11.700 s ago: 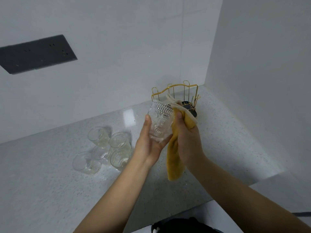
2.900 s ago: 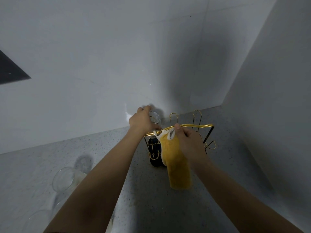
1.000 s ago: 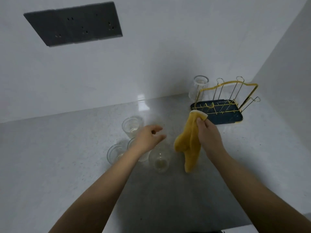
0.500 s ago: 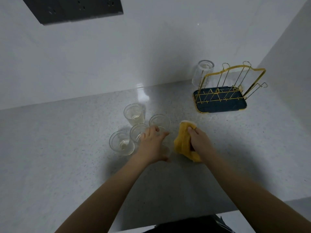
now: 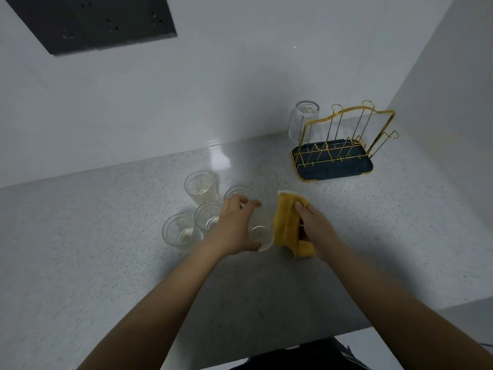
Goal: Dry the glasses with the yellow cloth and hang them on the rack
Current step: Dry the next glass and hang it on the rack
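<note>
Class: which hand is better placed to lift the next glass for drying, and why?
Left. The left hand already curls round the nearest glass, while the right hand holds the yellow cloth.

Under my grip runs a pale grey speckled tabletop [image 5: 80, 263], its near edge cutting across below my right forearm. Beyond my grip stands a plain white wall [image 5: 240, 89], and up and to the left of my grip a dark grey socket panel [image 5: 93, 22] is set into it, with several outlet holes showing. To the right of my grip a second white wall [image 5: 453, 102] meets the first in a corner.
</note>
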